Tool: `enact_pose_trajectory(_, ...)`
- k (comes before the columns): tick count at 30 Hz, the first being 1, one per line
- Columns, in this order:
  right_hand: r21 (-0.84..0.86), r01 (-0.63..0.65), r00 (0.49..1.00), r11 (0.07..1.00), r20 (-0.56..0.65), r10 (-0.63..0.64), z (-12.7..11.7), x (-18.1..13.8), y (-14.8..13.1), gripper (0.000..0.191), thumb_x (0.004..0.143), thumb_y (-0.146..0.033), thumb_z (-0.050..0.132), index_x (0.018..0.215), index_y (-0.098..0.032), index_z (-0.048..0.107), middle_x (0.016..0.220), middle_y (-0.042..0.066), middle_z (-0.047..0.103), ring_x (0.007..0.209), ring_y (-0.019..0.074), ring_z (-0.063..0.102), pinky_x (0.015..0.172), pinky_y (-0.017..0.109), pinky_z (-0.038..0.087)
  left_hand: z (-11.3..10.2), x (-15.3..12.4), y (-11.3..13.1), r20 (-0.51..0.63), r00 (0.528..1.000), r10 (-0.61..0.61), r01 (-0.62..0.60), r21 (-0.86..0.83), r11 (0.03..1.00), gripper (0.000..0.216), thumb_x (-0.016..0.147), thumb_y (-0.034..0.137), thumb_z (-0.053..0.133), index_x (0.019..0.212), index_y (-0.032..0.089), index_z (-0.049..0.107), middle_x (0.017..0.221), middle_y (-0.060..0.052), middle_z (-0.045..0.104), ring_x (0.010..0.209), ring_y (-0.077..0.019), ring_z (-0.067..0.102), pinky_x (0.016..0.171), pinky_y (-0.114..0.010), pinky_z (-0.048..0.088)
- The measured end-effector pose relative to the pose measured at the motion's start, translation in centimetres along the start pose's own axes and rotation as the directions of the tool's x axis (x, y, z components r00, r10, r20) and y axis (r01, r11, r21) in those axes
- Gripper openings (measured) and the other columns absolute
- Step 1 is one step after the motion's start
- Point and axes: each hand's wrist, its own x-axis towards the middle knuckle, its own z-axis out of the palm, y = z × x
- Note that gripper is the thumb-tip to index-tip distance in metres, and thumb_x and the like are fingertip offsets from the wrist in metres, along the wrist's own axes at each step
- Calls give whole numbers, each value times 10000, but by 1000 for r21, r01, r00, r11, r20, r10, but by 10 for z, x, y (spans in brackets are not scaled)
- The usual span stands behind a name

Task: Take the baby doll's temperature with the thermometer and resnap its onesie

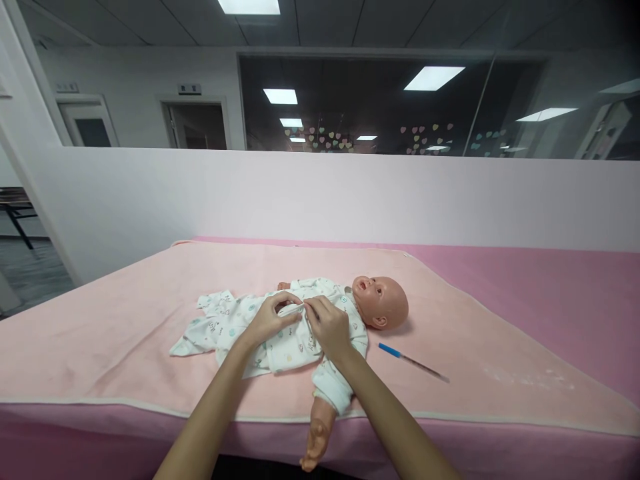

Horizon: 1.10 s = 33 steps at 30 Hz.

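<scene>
A baby doll [383,301] lies on its back, its head to the right, dressed in a white patterned romper [295,350]. My left hand [273,319] is closed over the doll's belly, with the romper's cloth edge pinched between thumb and fingers. Close beside it, my right hand [327,323] pinches the same edge at the chest, fingertips almost meeting the left ones. What exactly lies between the right fingertips is too small to make out. One bare doll arm [319,433] hangs over the front edge of the bed.
To the right of the doll lies a pen with a blue cap [413,361]. A peach blanket [125,320] covers most of the pink bed surface [560,293]. Behind it stands a low white wall [350,200], with dark glass above.
</scene>
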Motion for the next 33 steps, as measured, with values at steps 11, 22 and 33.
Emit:
enact_pose_trajectory(11,-39,-34,999,999,-5,34,2,-1,2,187,876,-234,452,853,-215,637,745,-9,620,640,83,567,570,191,355,0,1,-10,-61,997,56,-54,35,998,137,685,253,628,801,180,615,1037,-68,526,1029,-192,501,878,-300,420)
enact_pose_trajectory(22,-12,-72,997,997,23,72,1,0,2,173,867,-254,461,849,-214,629,773,0,617,672,95,569,590,191,362,2,1,-12,-69,997,24,-10,202,979,119,699,214,563,805,190,610,1006,-60,512,957,-197,520,823,-312,432)
enact_pose_trajectory(33,-88,-152,986,984,55,157,3,1,1,135,849,-275,480,812,-211,593,875,-8,589,642,91,551,517,208,318,5,4,-14,-81,996,-38,53,189,980,138,661,183,523,777,190,598,995,-45,544,979,-205,508,847,-313,409)
